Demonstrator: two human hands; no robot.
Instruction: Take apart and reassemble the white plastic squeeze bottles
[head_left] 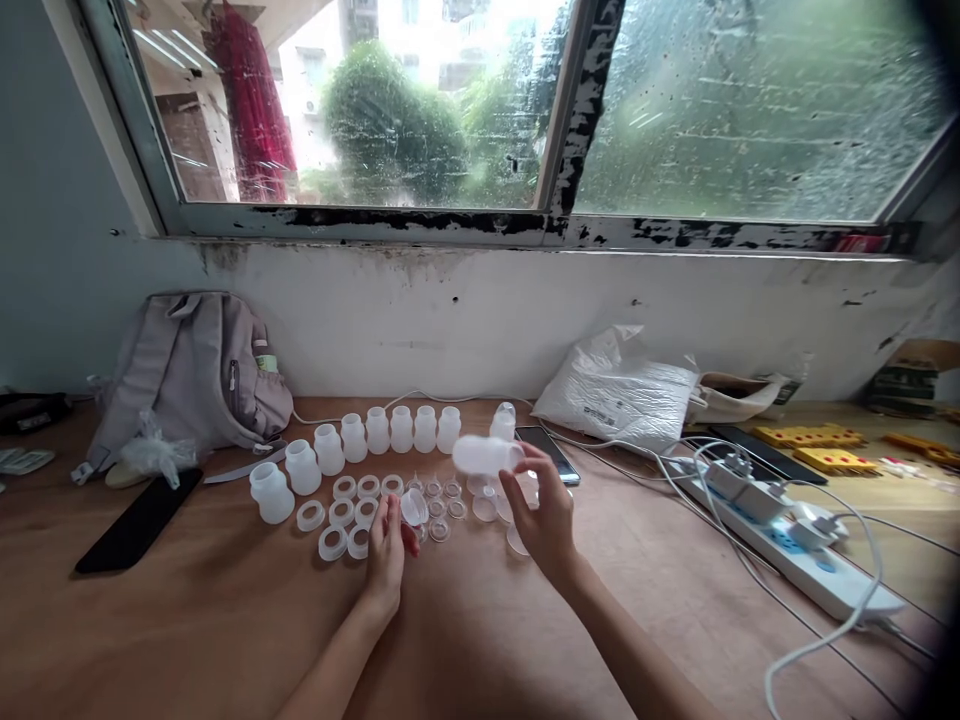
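Note:
My right hand (546, 515) is closed on a frosted white bottle (484, 456), held sideways above the table and smeared by motion. My left hand (386, 560) pinches a small clear cup-shaped cap (413, 507) between thumb and fingers. Several frosted bottles (401, 430) stand upright in a curved row at the back and left. White rings (342, 513) lie in rows beside my left hand. Small clear nipple-like pieces (439, 530) are spread between the hands. Clear discs (484, 505) lie partly under my right hand. Behind the held bottle stands a capped bottle (504, 420).
A phone (550, 455) lies behind my right hand. To the right are a power strip (795, 540) with loose cables and a silver bag (619, 390). On the left sit a grey backpack (195, 370) and a flat black object (139, 522). A wall with a window rises behind.

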